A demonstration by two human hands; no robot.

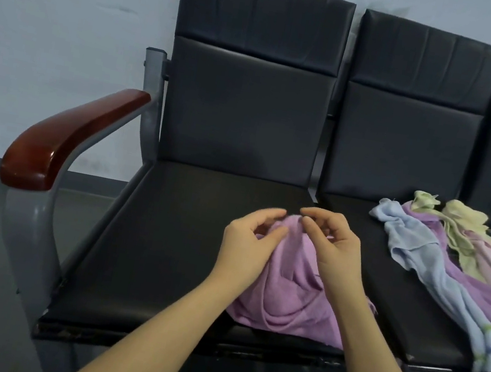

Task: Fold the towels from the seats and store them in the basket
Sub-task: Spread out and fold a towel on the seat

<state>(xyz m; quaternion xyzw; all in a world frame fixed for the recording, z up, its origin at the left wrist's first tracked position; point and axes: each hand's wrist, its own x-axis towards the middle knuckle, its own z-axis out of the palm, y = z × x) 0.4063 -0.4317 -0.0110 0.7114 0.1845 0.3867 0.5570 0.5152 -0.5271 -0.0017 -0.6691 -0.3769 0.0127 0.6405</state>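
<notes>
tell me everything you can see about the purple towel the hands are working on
The purple towel is soft lilac terry-like cloth, bunched in loose folds, not yet folded flat. It lies near the front of the black seat beside the armrest. The left hand and right hand pinch its raised top edge close together; the forearms cross over its sides.

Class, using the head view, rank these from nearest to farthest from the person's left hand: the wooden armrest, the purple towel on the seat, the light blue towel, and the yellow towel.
1. Purple towel: held up by the left hand and the right hand.
2. Light blue towel: on the next seat, to the right.
3. Yellow towel and wooden armrest: too close to call, far right and far left.
</notes>
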